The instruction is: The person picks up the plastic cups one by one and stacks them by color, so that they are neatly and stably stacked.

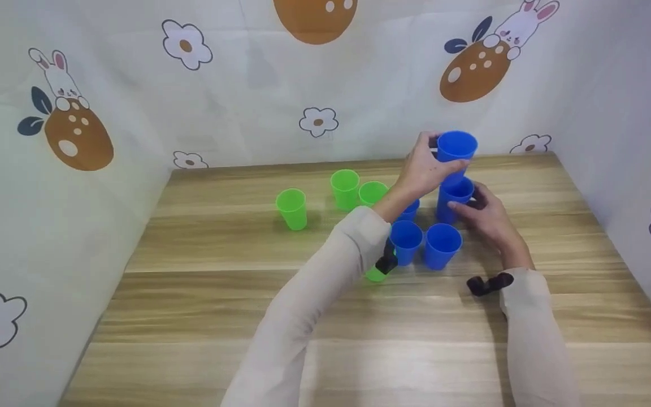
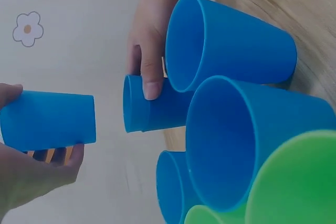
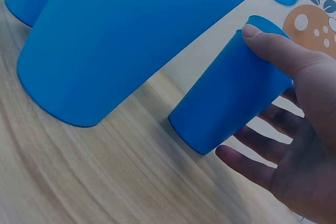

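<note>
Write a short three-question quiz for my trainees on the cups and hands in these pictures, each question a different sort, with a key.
1. True or false: the left hand holds a green cup in the air.
2. Which hand steadies the blue cup on the table? A) left B) right C) neither
3. Fill in: the three cups standing apart at the far left of the table are coloured ____.

Key:
1. False; it grips the raised blue cup.
2. B; the right hand has its thumb on the rim and fingers spread beside the cup.
3. Green; see the green cups.
</note>
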A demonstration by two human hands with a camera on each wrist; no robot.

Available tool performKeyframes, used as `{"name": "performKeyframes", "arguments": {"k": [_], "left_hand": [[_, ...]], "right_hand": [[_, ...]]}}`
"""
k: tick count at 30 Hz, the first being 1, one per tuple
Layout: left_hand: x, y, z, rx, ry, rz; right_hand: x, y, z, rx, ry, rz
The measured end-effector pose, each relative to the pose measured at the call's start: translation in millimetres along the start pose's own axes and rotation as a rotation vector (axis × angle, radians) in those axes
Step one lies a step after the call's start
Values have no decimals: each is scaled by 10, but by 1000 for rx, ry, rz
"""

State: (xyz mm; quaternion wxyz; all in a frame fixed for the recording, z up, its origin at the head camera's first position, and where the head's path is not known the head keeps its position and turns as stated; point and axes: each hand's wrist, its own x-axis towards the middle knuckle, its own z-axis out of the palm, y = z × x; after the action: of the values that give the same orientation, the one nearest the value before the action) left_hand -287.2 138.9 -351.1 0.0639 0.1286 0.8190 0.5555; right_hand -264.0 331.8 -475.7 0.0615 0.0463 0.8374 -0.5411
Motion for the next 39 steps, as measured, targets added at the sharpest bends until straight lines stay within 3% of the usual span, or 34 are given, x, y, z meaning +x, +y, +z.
{"name": "performKeyframes", "arguments": {"k": [10,18,32,39], "left_hand": [[86,-154,188,-9,-14,-15],[90,-295,274,-11,-63,20],[-23,-418,173,-85,-80,32],[-174,-515,77,-97,-115,72]], "right_hand": [[9,11,11,19,3,-23],[6,-9,21,60,-6,-55],[30,54,26,63,11,-64],[-57,-73,27,70,3,-61]]}}
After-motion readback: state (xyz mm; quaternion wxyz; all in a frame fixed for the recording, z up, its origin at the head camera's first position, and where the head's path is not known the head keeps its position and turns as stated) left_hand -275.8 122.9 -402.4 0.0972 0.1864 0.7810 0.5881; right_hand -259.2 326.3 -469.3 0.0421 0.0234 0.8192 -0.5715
